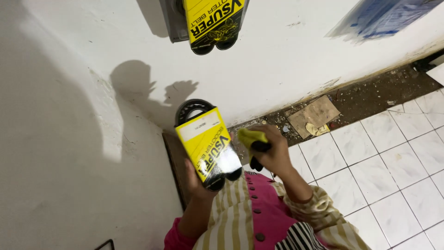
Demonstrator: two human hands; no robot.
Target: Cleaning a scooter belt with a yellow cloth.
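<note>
Against the white wall, left hand grips a half-hidden packaged belt; right hand clenches a yellow cloth.

Left hand grips a black belt in a yellow cardboard sleeve, tilted, from below. Right hand holds a yellow cloth just beside the sleeve's right edge. Second sleeved belt hangs on the white wall; cardboard scrap lies by the tiled floor.

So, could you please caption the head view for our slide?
Left hand holds a yellow-sleeved black belt; right hand grips a yellow cloth.
</note>
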